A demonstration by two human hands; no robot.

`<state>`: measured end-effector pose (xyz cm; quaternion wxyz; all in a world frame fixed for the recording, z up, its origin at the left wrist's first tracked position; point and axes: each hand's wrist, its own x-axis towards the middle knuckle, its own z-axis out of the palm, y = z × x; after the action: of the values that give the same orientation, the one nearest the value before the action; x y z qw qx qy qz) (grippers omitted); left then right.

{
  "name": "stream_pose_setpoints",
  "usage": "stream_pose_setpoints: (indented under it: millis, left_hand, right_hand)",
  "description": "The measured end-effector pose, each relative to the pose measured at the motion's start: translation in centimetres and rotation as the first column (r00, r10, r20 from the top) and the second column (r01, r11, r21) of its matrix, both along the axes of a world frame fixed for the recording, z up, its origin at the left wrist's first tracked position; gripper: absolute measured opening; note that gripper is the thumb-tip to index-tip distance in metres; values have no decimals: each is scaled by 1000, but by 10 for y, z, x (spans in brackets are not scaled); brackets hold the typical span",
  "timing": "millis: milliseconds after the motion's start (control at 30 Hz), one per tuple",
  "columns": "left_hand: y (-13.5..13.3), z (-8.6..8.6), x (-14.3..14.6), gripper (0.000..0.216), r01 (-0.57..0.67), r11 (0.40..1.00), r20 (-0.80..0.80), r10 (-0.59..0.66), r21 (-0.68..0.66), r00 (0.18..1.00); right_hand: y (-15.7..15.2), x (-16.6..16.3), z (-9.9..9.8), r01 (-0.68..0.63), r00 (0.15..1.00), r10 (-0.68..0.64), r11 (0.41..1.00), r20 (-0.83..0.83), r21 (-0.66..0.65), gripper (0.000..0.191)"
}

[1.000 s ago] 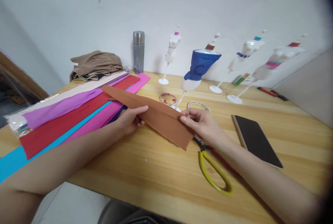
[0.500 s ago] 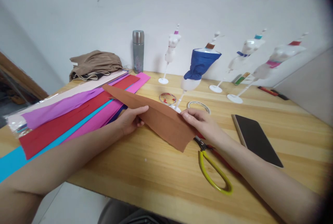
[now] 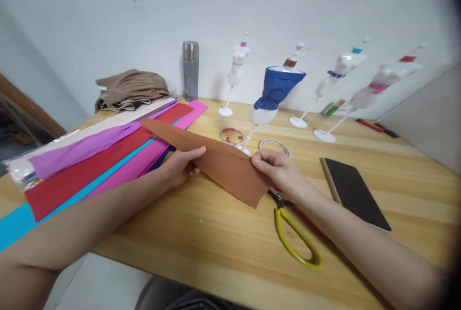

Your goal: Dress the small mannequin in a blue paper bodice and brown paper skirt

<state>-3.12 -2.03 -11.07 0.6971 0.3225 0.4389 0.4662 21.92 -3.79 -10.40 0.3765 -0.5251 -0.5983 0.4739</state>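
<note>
A long strip of brown fabric point(image 3: 219, 168) is held slantwise over the wooden table. My left hand point(image 3: 182, 166) grips its lower edge, thumb on top and fingers underneath. At the upper right edge, my right hand point(image 3: 272, 165) pinches the fabric between thumb and fingers. The strip's far left end reaches over the coloured fabrics. Scissors point(image 3: 296, 238) with yellow handles lie below my right hand, their blades partly hidden. Behind the strip stands a small white dress form point(image 3: 264, 116) with blue cloth point(image 3: 281, 86) around its torso; the strip partly covers its base.
Red point(image 3: 90, 173), purple, blue and pink fabric strips lie at left, by a folded brown garment point(image 3: 133, 86). A thermos point(image 3: 190, 72) and several more dress forms point(image 3: 237, 67) stand along the wall. A tape roll point(image 3: 274, 146), a pin case point(image 3: 231, 135) and a dark notebook point(image 3: 355, 193) lie rightward.
The strip's right end has shifted slightly up and right with my right hand, whose fingers look more bent. My left hand keeps its hold almost unmoved.
</note>
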Motion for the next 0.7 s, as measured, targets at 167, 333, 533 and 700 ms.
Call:
stream_pose_setpoints:
  millis: [167,333,533,700]
  left_hand:
    - [0,0,0,26,-24,1000,24,24,-19,999]
    - [1,2,1,23,-115,991,91,121,-65,989]
    - [5,6,0,17,-187,975,160,204,-120,966]
    - [7,8,0,10,-198,970,164,220,-138,962]
  right_hand:
    - [-1,1,4,53,998,-52,998,-40,25,47]
    - [0,6,9,17,992,-15,1000,-127,10,35]
    - [2,15,13,151,957,-124,985,-262,86,30]
    - [-4,10,14,77,973,-31,978,-230,193,46]
